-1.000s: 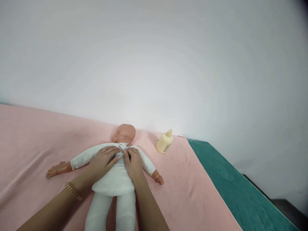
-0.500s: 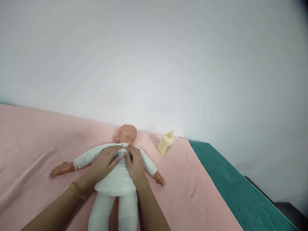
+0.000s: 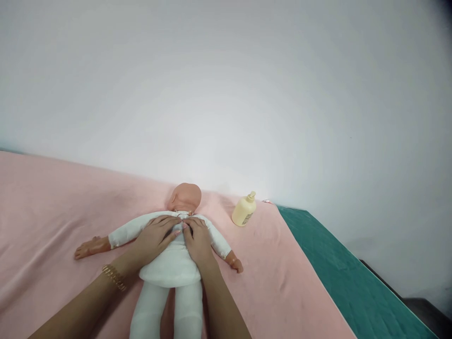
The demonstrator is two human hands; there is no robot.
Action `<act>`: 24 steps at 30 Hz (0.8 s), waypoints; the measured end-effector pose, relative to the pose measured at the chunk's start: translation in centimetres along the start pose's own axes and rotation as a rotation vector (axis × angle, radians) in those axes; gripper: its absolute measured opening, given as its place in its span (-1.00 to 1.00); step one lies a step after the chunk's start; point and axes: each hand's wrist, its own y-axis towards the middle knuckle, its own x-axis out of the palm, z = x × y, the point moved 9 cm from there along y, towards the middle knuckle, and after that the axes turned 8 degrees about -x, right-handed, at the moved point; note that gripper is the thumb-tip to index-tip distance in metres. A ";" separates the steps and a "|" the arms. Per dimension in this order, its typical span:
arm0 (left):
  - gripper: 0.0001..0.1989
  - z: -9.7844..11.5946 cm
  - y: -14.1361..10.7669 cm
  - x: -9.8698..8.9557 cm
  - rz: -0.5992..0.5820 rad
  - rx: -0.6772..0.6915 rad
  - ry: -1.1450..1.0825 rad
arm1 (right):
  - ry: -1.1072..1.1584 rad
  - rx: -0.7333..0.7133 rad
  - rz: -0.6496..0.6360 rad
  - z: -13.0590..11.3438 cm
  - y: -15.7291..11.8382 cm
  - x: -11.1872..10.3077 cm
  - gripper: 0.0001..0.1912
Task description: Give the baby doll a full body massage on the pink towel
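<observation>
A baby doll with a white cloth body lies stretched out on a pink sheet, its bare head toward the wall and its arms spread. My left hand rests flat on the left side of its upper torso, fingers extended. On the other side of the torso lies my right hand, fingers stretched toward the doll's neck. Both hands touch the cloth, and the fingertips nearly meet at the middle. A pale yellow pump bottle stands to the right of the doll's head.
The pink sheet covers the surface under the doll. A green mattress shows along the right, with a dark object beyond its edge. A pale wall rises directly behind. A small flat item lies near the sheet's far right corner.
My hands have shifted very slightly on the doll's upper torso, with the fingertips a touch lower. The doll and bottle stay in place.
</observation>
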 end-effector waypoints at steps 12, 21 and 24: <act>-0.50 0.0 0.0 -0.2 0.030 0.013 0.009 | 0.003 -0.053 0.034 -0.4 -0.3 -0.4 -0.68; -0.47 -0.7 0.1 0.5 0.029 0.003 0.030 | -0.054 -0.036 -0.007 -0.4 -0.1 0.0 -0.70; -0.48 -0.6 0.1 0.5 0.020 0.000 0.026 | -0.056 -0.031 -0.020 -0.4 -0.1 0.1 -0.69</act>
